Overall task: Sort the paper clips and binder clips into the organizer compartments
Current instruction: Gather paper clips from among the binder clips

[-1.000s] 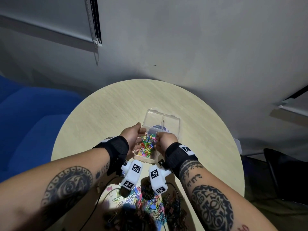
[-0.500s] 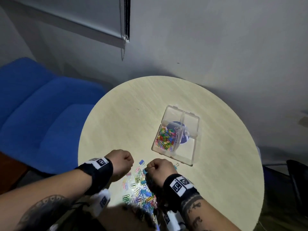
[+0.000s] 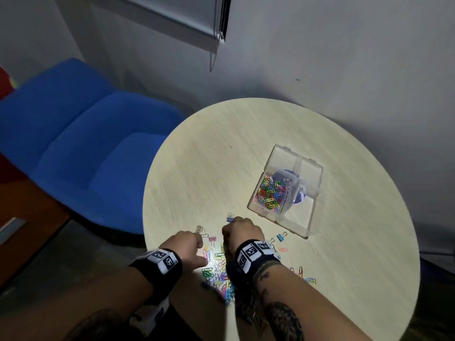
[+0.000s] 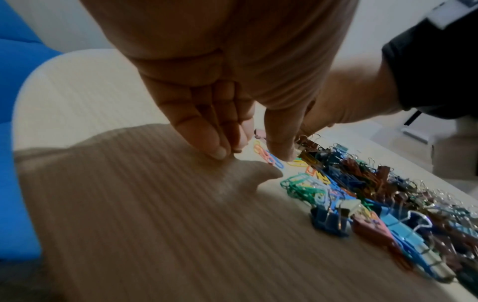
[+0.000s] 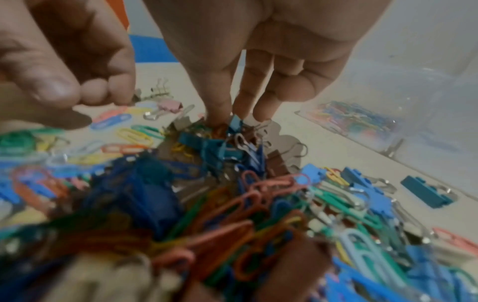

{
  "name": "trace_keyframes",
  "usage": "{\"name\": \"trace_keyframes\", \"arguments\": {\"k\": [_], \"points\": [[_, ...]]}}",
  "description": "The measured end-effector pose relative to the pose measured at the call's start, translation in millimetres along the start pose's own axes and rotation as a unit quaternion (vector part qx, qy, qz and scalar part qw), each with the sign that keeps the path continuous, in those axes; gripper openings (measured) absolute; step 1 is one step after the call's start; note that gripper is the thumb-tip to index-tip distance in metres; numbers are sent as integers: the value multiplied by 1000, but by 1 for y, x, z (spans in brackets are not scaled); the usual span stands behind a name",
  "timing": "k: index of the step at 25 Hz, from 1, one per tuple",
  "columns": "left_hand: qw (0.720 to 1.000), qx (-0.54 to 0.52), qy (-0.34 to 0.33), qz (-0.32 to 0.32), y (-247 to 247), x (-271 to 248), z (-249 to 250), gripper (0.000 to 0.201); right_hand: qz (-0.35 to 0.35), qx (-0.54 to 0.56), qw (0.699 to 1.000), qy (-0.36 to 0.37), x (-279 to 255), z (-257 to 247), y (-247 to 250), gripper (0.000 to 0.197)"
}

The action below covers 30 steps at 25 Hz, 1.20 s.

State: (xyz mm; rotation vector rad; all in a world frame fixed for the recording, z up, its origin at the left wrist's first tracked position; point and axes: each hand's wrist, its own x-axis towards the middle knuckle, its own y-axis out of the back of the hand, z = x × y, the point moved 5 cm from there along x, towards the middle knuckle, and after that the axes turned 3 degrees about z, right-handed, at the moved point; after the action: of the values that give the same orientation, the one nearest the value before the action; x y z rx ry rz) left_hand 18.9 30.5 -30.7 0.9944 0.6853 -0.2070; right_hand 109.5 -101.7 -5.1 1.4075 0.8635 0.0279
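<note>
Over the pile (image 3: 216,269) of clips, both hands reach down. Left hand (image 3: 188,244) has its fingers (image 4: 207,126) together, tips on the table (image 3: 209,156), holding nothing. Right hand (image 3: 242,232) pokes its fingers (image 5: 217,98) into the clips; I cannot tell if it holds one. Organizer (image 3: 302,225) sits just beyond, with paper clips (image 3: 269,194) in one part.

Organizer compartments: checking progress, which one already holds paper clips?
The organizer's near-left compartment: it is filled with coloured paper clips; the other compartments hold none.
</note>
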Motion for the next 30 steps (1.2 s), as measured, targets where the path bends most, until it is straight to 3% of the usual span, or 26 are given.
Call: {"name": "trace_keyframes", "arguments": {"k": [3,10,15,20,24,30], "points": [[999,30,-31,20,-4,4,12,56,-6,-16,1000,4,-3,2,0,35],[991,107,-63,55,-3,7,31,27,-23,1,1000,8,-1,3,-7,36],[998,17,-38,46,-5,8,26,13,-2,144,989,-36,-3,12,-10,27],[994,-83,-44,54,8,8,19,15,42,288,952,-93,-6,45,-1,30],[990,-117,-32,66,20,7,6,9,34,185,980,-62,-6,58,-8,21],[992,-51,-102,46,11,21,8,7,80,85,993,30,-5,30,-5,21]]}}
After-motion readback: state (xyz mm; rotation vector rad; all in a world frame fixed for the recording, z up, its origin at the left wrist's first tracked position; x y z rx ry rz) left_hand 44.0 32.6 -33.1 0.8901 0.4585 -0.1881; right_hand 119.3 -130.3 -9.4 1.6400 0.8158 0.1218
